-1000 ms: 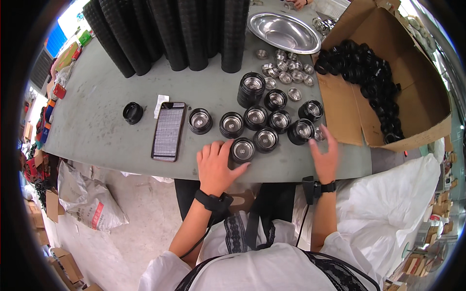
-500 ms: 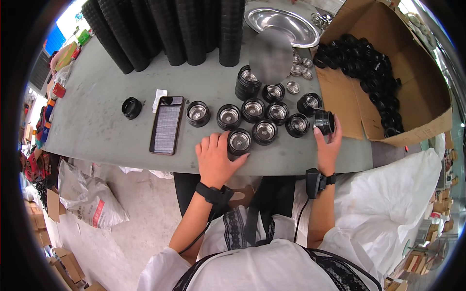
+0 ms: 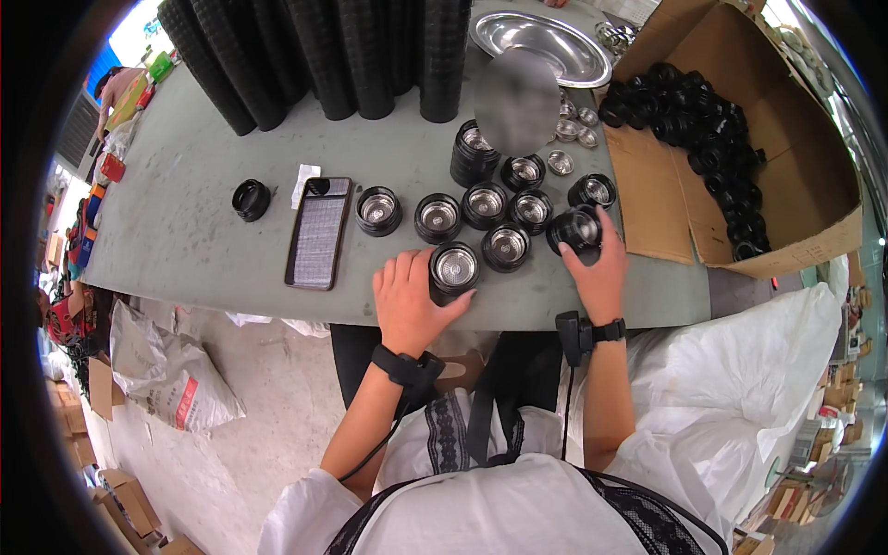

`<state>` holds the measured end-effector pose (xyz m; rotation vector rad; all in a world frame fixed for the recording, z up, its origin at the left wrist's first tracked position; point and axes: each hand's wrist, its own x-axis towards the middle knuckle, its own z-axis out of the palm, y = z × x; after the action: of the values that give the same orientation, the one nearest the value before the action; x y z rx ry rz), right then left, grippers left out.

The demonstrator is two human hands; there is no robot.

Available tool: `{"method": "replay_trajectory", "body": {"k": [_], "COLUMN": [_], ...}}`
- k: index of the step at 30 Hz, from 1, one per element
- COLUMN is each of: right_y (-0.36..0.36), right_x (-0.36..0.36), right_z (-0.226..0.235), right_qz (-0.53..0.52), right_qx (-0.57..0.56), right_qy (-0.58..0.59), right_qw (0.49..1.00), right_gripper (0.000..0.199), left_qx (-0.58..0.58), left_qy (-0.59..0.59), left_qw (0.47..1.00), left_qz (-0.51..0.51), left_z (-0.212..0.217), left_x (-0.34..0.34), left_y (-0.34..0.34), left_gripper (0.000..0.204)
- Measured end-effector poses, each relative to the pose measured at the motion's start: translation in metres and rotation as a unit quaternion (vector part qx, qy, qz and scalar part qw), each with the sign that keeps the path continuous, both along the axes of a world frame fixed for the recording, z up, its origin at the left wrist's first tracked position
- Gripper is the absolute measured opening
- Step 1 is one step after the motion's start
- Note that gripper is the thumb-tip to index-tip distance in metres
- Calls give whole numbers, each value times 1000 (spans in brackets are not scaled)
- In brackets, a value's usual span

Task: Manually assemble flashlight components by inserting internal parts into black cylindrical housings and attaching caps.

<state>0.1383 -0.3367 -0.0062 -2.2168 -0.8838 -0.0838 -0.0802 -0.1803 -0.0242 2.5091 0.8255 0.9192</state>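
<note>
- Holding one black cup (image 3: 453, 271) at the near edge of the grey table (image 3: 176, 240), the left hand (image 3: 407, 301) is curling its thumb and fingers around the side, closed on it.
- Gripping a second black cup (image 3: 575, 228) further right, the right hand (image 3: 599, 268) is wrapping its fingers around the body and tipping the mouth up and leftward; it is closed on the cup as well.
- Keeping each cup level and steady looks like the way to do this well, since the shiny metal liner inside seems to sit loosely and could tip out.
- Sitting just beyond the hands, a row of similar cups (image 3: 486, 203) is standing mouth up, each a short black ribbed cylinder with a bright silver bowl inside.
- Lying to the left, a phone (image 3: 319, 233) is resting flat, with a lone black ring (image 3: 251, 199) beyond it.
- Standing at the far side, tall black stacks (image 3: 370, 55) are lining the table, beside a steel tray (image 3: 541, 46).
- Waiting on the right, a cardboard box (image 3: 795, 185) is holding many black parts.
</note>
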Motion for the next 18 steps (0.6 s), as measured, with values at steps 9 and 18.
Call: {"method": "replay_trajectory", "body": {"k": [9, 18], "right_y": [6, 6], "right_x": [-1, 0], "right_z": [-12, -16], "right_qz": [-13, -33], "right_qx": [-53, -61], "right_qy": [-53, -67], "right_qw": [997, 995], "right_gripper": [82, 88], "left_qx": [-59, -18], "left_qy": [-109, -13], "left_qw": [989, 1000], "left_qz": [-75, -11], "left_z": [29, -2], "left_x": [43, 74], "left_y": [-14, -22], "left_gripper": [63, 71]}}
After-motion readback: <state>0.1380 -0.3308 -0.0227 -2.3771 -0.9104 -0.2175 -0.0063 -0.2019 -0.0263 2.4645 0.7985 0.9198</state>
